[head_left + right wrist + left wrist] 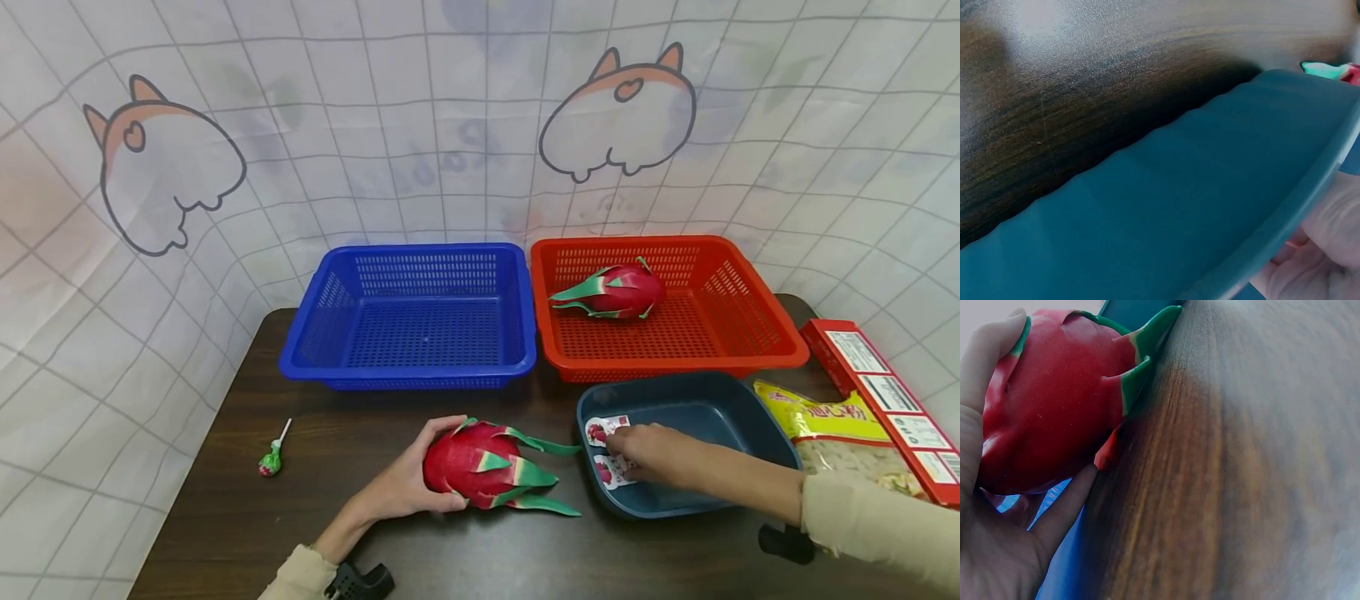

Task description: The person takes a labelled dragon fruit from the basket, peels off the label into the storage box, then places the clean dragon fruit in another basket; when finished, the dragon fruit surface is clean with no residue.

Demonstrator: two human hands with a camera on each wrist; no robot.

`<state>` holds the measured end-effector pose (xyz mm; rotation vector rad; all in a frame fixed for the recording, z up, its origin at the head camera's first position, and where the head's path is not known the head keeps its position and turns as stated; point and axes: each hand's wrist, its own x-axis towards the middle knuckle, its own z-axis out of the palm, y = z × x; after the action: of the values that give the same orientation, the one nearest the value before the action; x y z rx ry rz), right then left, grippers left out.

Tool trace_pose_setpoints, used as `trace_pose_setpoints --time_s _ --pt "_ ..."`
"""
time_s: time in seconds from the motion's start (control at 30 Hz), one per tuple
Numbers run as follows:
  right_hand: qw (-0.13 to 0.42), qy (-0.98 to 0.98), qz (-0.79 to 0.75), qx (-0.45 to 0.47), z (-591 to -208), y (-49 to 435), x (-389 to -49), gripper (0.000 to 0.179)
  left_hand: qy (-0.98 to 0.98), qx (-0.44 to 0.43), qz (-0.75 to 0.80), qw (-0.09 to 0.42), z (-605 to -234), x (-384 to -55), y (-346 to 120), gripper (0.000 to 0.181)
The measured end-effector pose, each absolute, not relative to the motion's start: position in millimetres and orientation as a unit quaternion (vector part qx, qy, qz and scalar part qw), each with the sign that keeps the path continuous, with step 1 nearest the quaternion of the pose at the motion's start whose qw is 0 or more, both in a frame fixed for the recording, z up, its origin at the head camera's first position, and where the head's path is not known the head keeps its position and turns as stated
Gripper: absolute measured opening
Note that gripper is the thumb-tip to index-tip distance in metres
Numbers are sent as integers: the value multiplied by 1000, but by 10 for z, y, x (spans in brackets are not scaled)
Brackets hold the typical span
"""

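Note:
My left hand (411,477) grips a pink-red dragon fruit (472,462) with green leaf tips pointing right; thumb and fingers spread round its rounded end in the left wrist view. The fruit is low over the brown table. My right hand (660,454) reaches into a dark blue tub (720,500), its fingers curled at small white cards (611,472) printed with pink fruit at the left side. The tub's wall hides most of that hand in the right wrist view. A second dragon fruit (630,290) lies in the red basket (675,364).
A blue basket (408,372) stands at the back left, beside the red one. On the left of the table (225,517) lies a green-wrapped lollipop (272,458). A yellow-and-clear food packet (840,433) and a red box (885,400) lie right of the tub.

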<state>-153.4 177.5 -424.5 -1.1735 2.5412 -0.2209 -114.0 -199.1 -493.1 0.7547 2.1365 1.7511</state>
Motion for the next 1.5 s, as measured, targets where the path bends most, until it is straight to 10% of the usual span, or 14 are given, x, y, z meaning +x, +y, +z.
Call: trace_pose_setpoints --time_s 0.33,1.5 --pt "78 902 1 -424 -4263 1782 -1437 20 737 262 607 141 -4917 -1135 -1986 88" --pt "95 900 -272 -327 -4198 2202 -1543 29 734 263 610 141 -4921 -1137 -1985 88"
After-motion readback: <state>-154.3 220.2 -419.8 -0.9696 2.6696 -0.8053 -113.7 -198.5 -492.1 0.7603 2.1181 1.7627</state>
